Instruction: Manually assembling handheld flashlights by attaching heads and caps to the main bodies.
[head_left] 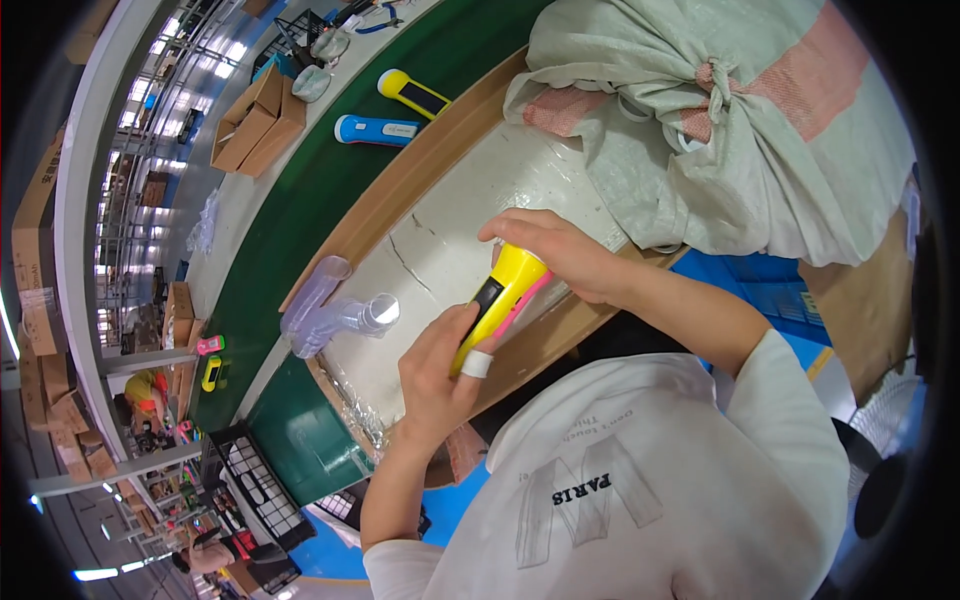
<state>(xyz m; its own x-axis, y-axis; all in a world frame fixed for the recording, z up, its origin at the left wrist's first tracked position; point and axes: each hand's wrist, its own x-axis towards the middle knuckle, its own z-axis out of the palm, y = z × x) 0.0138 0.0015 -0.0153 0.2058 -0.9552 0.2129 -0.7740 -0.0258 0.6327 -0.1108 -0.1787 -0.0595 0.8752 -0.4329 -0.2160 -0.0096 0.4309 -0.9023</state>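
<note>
Over the cardboard tray (395, 195), I hold a yellow flashlight (510, 285) with a black panel at a slant. My left hand (438, 370) is closed round its lower end; white wrapping covers one finger. At the wide upper end my right hand (560, 250) grips the head. A pink strip runs along the flashlight's near side; I cannot tell whether it is a second piece. Left of my hands, clear plastic tubes (345, 320) lie at the tray's edge. Beyond the tray, a blue flashlight (375, 130) and another yellow flashlight (413, 93) rest on the green belt.
A large tied woven sack (740, 130) bulges over the tray's far right end. An open carton (258, 122) stands on the ledge past the green belt (300, 200). A black crate (262, 485) is at lower left, with people farther off. Blue crates (760, 290) sit at right.
</note>
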